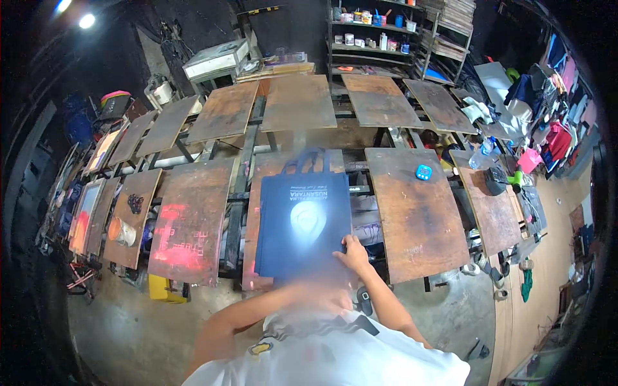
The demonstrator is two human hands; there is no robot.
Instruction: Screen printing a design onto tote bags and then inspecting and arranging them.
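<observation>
White shirt (360,357) nearest, we had R hand (354,255) fingers curled at R side of the navy tote (273,219), grip unclear, L hand (329,297) too blurred to tell, tote flat near its board's (266,162) near edge, prob. light, floppy, best held by both sides.

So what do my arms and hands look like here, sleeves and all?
Your right hand is ungloved and its forearm bare, with no watch or bracelet showing. Your left hand is too blurred for detail. The shirt is white, with a small yellow-and-dark emblem.
</observation>
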